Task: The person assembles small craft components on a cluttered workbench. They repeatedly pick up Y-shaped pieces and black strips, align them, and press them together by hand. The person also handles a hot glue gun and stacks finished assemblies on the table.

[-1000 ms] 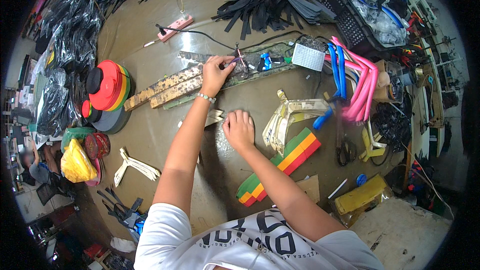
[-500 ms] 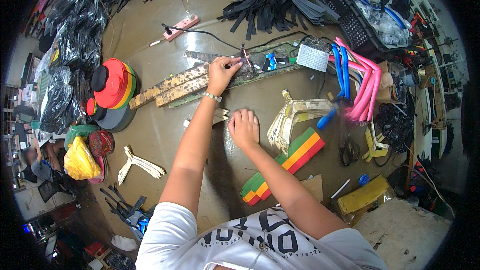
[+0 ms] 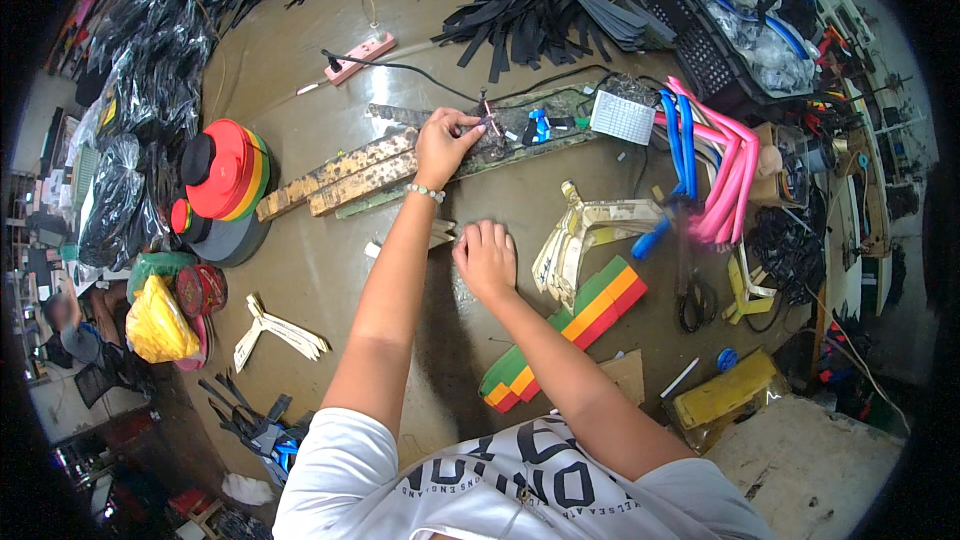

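Note:
Stretched forward, my left hand has thumb and fingers pinched together beside a thin upright piece on a worn, dirty board. Whatever sits in that pinch is too small to make out. My right hand lies on the brown tabletop, fingers loosely stretched and nothing visible in them. Just left of it, a cream-coloured cut piece is partly hidden behind my left forearm. On the board, past my left fingertips, lies a small blue item.
Rolls of red, yellow, green and black strap stand left. To the right are cream templates, a striped strap stack, and pink tubes. A pink power strip, black strips and a black crate lie farther back.

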